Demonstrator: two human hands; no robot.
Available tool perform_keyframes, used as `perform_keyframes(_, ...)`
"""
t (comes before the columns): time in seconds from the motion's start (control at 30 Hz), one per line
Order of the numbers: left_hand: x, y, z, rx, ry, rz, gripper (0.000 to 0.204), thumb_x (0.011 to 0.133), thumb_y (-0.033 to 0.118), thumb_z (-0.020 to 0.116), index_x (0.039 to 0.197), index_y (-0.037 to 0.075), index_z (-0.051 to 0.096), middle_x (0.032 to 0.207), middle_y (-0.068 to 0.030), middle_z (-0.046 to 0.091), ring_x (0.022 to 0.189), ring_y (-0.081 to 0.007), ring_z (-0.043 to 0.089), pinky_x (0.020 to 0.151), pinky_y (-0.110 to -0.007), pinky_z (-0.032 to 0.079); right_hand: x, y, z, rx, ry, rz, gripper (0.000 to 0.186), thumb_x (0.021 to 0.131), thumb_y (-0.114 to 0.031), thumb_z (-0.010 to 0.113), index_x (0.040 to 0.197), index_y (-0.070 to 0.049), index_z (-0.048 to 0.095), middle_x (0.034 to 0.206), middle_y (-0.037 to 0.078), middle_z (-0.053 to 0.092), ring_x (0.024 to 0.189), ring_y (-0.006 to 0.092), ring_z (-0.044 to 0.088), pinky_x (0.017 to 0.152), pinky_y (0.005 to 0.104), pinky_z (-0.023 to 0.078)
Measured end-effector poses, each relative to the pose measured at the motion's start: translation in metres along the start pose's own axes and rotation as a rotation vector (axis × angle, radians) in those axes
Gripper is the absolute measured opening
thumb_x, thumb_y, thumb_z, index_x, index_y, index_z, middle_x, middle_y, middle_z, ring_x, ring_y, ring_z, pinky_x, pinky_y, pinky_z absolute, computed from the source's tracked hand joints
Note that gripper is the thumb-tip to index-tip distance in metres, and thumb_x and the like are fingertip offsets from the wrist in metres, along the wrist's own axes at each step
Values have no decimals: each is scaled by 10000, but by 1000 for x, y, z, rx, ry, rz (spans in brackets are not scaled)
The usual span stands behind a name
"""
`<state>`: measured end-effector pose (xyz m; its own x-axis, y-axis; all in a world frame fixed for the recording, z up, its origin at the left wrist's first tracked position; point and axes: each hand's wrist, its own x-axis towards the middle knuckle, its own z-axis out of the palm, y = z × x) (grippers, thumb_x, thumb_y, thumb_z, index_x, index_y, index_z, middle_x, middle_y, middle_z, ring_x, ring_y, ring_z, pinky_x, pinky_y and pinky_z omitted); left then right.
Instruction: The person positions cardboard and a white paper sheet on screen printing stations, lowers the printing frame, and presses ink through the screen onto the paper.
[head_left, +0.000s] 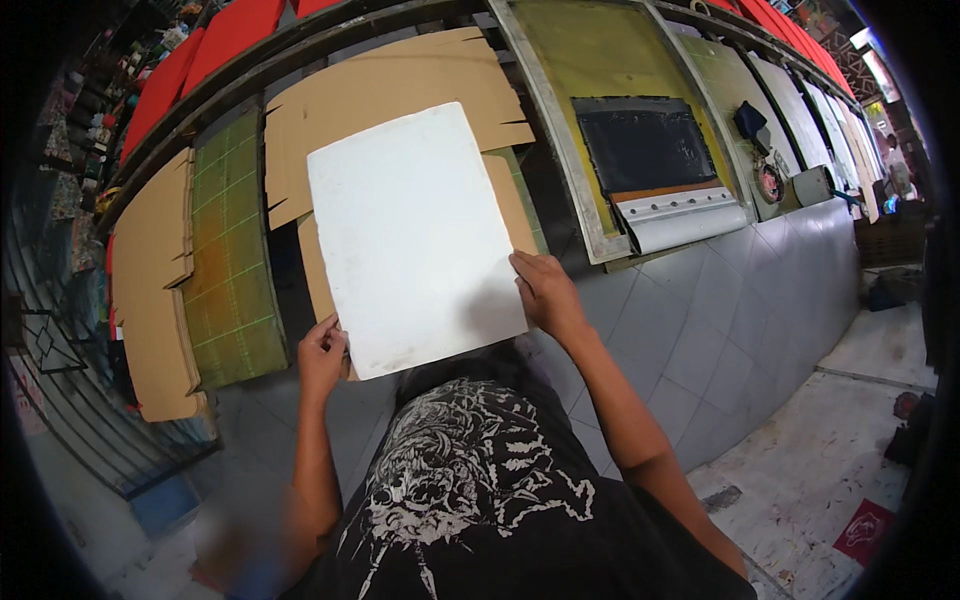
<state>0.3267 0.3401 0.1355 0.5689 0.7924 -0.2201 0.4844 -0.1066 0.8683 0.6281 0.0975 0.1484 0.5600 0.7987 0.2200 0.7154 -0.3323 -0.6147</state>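
Head view, only one. Two bare hands, both grasping, one sheet between them. Left hand (321, 358): fingers curled in, closed on the lower left edge of the white sheet (415, 235). Right hand (547, 292): partly closed, gripping the right edge near the lower corner, fingertips on the face, thumb hard to make out. White sheet: count 1, mid-picture, in front of the torso, slightly tilted, overlapping the cardboard; can't tell if it touches it.

Cardboard: 1 large slotted piece (385, 75) behind the sheet, 1 more (318, 275) peeking out below it, 1 stack (150, 310) at far left, layers not countable. Green gridded panel (232, 285) with an orange-brown stain, 1, just right of the stack. Screen frame (585, 215), 1, right of the sheet, yellow-green mesh, dark patch (645, 145) on it. White-handled squeegee (685, 218), 1, at the frame's lower end. Round roll (769, 184), 1, farther right. Black shirt (480, 455), pale print, 1. Red square piece (864, 530), 1, on the floor lower right.
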Motion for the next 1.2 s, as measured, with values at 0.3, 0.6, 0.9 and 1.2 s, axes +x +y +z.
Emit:
perform_keyframes(0.3,0,-1,2,60,119,92,324,820,53,662,1123,-60,636,778,-39,608,669,-74,510,626,-217,444,2,-8,3,-64,-33,0,340,819,-2,590,1156,11,628,1161,181,629,1061,353,574,931,395,461)
perform_keyframes(0.6,-6,1,6,190,170,195,338,754,86,698,1077,1,645,852,-139,632,732,-285,610,675,-358,494,1,-4,4,-141,-114,-5,351,842,-20,562,1187,31,602,1198,206,610,1072,375,563,958,415,435)
perform_keyframes(0.9,-6,6,-6,201,28,112,353,823,168,632,1139,13,600,913,-141,612,855,-320,609,744,-422,494,3,-11,5,-191,-155,34,372,843,-2,560,1212,19,595,1215,201,608,1103,356,569,966,398,435)
perform_keyframes(1.2,-8,-3,-1,121,108,176,361,805,155,658,1130,12,593,829,-134,580,793,-325,574,682,-421,459,5,-14,5,-197,-163,39,363,846,6,556,1206,20,598,1215,205,607,1108,357,572,966,389,439)
